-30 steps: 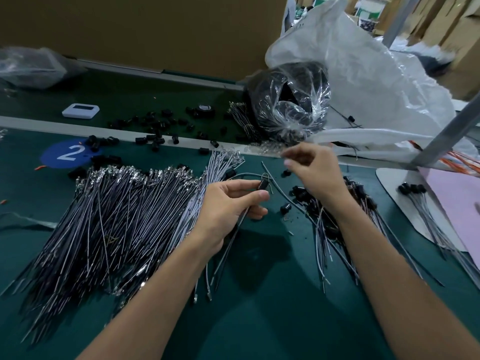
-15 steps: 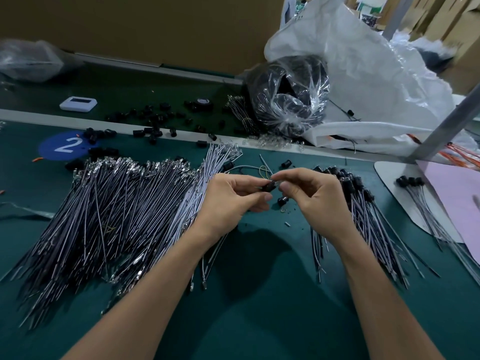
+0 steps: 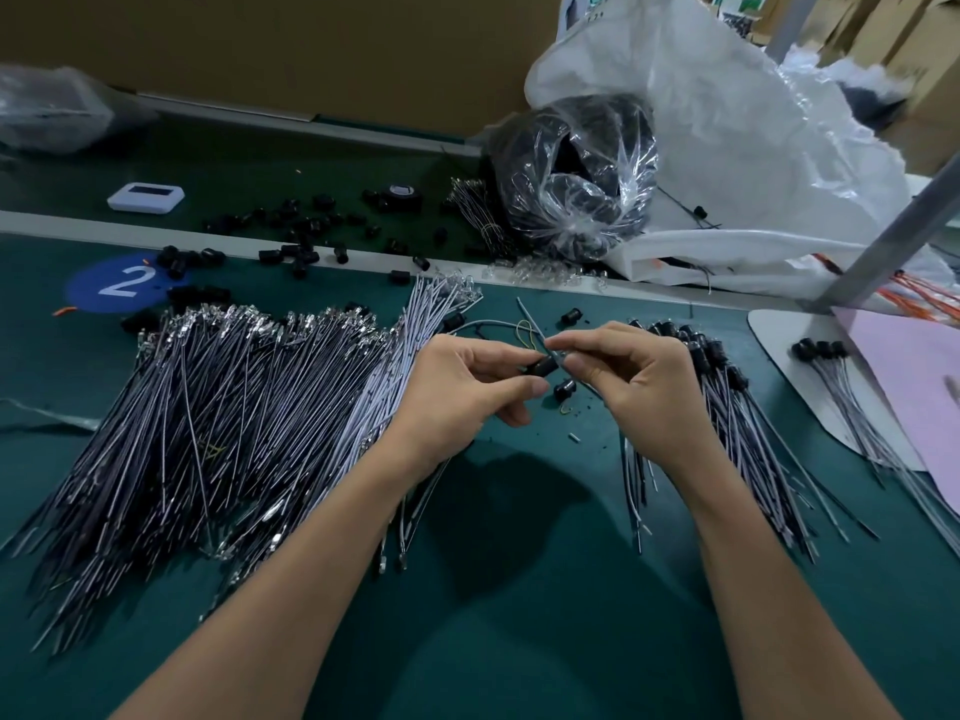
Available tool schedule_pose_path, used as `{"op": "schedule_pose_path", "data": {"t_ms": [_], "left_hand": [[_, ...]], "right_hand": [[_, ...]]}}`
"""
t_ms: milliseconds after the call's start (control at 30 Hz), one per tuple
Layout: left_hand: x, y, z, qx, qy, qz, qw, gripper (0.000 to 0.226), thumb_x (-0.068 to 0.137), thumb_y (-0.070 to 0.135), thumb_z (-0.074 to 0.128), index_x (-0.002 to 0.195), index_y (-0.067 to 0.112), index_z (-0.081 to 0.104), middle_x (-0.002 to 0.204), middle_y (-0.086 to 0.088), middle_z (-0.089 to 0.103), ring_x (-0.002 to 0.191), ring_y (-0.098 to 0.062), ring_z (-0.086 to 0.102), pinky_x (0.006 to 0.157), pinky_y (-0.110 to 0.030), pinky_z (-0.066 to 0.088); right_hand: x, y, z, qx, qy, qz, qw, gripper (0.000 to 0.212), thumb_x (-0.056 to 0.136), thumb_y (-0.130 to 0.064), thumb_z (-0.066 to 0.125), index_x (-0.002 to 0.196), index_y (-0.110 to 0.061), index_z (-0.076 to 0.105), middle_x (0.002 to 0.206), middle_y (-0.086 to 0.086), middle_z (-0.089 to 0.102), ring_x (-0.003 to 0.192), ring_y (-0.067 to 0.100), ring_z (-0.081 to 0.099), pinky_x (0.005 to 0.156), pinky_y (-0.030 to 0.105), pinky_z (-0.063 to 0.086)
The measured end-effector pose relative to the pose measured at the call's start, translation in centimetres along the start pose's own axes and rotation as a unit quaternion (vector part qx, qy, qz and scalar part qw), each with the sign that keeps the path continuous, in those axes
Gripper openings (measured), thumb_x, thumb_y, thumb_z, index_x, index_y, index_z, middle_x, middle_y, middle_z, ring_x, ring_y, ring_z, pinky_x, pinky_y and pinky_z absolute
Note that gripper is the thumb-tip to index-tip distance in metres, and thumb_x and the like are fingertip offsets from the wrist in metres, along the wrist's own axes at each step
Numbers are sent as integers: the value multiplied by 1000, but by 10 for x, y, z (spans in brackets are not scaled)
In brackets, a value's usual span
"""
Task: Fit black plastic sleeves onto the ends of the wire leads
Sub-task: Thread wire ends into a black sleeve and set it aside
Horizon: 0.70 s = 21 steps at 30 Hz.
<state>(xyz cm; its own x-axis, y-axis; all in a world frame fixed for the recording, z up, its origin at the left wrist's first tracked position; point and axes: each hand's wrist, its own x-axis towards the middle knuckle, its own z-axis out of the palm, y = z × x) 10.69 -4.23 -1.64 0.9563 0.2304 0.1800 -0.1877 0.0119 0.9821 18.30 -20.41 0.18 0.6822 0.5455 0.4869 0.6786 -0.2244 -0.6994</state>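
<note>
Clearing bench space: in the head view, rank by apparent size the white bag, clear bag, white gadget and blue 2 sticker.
1. white bag
2. clear bag
3. blue 2 sticker
4. white gadget, though farther back, so 3 and 4 unsure.

Dark green bench top (image 3: 519, 641) with blue round "2" sticker (image 3: 124, 283). Just behind sticker, white rail (image 3: 52, 220) across bench, darker green strip (image 3: 234, 163) beyond. Further behind, brown board wall (image 3: 311, 54). Far right of sticker, slanted grey metal post (image 3: 893, 226), cardboard boxes (image 3: 935, 39) past it. Soft even light.
</note>
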Motion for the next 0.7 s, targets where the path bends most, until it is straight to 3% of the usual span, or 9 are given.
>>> {"op": "schedule_pose_path", "data": {"t_ms": [133,367,533,700], "left_hand": [[-1,0,-1,-20,-13,-17,1000,24,75,-8,76,85,14,74,66,-8,73,47,-15,62,51,-21,53],[-1,-3,-1,-24,-17,-36,999,21,75,-6,77,89,8,74,67,-8,72,49,-16,64,53,-23,54],[-1,-3,-1,-68,-36,-41,996,23,77,-9,72,89,11,73,72,-6,75,59,-18,71,60,-25,59],[-1,-1,2,-91,-56,-41,993,23,70,14,74,92,11,74,78,-9,76,68,-20,74,64,-25,59]], "right_hand": [[-2,0,-2,4,-8,-6,1000,20,85,3,69,100,-8,76,84,-3,69,73,4,61,69,14,43],[-4,1,2,-50,-6,-56,997,21,84,3,70,98,-12,76,82,-7,68,74,3,62,71,15,45],[-4,3,0,72,-29,28,997,26,90,4,63,99,-18,73,88,3,74,80,21,70,76,33,57],[-3,4,-3,198,-21,104,975,17,86,7,65,84,-10,66,68,2,71,61,12,65,61,19,51]]}}
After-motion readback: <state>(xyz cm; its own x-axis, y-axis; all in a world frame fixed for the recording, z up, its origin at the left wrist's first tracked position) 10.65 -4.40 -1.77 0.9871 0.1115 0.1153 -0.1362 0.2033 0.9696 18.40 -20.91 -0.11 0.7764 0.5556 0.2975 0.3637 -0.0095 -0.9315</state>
